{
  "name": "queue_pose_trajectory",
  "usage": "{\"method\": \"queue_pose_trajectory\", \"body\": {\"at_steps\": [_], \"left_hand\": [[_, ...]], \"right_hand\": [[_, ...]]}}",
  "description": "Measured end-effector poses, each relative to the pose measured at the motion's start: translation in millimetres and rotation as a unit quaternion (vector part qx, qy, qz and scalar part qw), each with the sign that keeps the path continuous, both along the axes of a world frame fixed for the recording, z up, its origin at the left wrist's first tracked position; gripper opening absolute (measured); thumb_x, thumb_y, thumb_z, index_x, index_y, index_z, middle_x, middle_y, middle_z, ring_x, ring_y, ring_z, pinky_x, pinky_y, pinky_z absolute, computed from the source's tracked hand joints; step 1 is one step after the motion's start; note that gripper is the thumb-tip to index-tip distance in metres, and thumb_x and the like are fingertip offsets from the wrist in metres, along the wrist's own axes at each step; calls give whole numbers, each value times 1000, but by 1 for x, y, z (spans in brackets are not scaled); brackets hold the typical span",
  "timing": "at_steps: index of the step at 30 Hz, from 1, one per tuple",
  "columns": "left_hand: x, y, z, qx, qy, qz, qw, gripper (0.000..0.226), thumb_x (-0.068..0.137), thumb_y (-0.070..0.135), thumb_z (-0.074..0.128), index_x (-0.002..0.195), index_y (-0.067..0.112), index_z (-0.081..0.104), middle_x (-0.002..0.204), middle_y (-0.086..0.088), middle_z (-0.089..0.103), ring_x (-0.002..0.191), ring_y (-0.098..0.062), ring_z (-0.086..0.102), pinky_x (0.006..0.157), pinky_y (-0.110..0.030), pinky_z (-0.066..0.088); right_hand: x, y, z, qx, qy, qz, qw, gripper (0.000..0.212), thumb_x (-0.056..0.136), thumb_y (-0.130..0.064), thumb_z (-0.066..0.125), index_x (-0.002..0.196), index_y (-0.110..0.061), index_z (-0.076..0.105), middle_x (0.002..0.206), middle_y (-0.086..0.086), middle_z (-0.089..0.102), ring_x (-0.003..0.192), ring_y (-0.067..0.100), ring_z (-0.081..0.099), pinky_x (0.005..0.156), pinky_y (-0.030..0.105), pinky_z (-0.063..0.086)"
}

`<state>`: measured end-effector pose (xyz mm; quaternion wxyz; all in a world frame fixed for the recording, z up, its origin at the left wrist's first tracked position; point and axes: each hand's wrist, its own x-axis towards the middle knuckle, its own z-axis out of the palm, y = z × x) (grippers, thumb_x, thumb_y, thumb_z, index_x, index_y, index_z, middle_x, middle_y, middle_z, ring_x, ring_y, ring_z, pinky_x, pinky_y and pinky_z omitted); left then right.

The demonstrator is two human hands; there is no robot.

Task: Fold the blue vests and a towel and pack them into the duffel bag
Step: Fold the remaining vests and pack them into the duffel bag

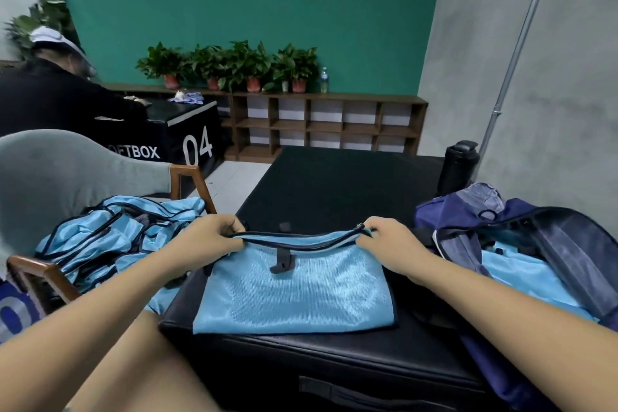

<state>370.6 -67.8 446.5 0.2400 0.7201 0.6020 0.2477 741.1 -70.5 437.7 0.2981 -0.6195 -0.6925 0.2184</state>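
Observation:
A light blue vest [294, 291] with dark trim lies folded flat on the black padded box [334, 191] in front of me. My left hand [214, 237] pinches its far left corner and my right hand [388, 241] pinches its far right corner, both lifting the far edge slightly. A heap of more blue vests [113, 237] sits on the chair to my left. The navy duffel bag [535, 244] lies open at the right, with blue fabric [525, 281] inside. No towel is plainly visible.
A wooden-armed grey chair [60, 177] stands at left. A black bottle [458, 167] rests on the box's far right corner. Another person [50, 87] sits at a black box marked 04 at back left. Low shelves [317, 124] with potted plants line the green wall.

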Motion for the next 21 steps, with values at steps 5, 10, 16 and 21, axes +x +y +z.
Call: {"method": "queue_pose_trajectory", "body": {"at_steps": [5,10,16,21], "left_hand": [[-2,34,2,6,62,44,997,12,82,31,81,85,24,71,75,9,77,79,-14,72,70,-29,53],[-8,46,-15,139,102,95,980,31,83,34,83,107,29,64,101,13,61,95,-17,64,85,-40,55],[21,8,-49,377,203,46,903,32,75,16,78,101,24,61,107,6,51,99,-25,51,80,-41,35],[48,-1,-83,316,189,-90,925,16,80,24,65,94,29,60,93,11,54,88,-22,60,75,-40,47]], "right_hand": [[-11,32,-13,18,-59,-46,997,7,99,-27,59,95,-22,58,84,0,67,79,26,65,72,41,54],[-20,35,-25,97,-220,-87,967,41,102,-21,58,142,-21,48,128,3,56,117,29,55,99,45,46],[-59,11,-49,202,-198,72,956,14,95,-18,56,108,-24,54,104,-5,51,96,22,50,90,41,43],[-83,15,-62,198,-203,157,946,7,100,-21,51,94,-20,55,94,-4,54,90,21,47,82,37,43]]}}
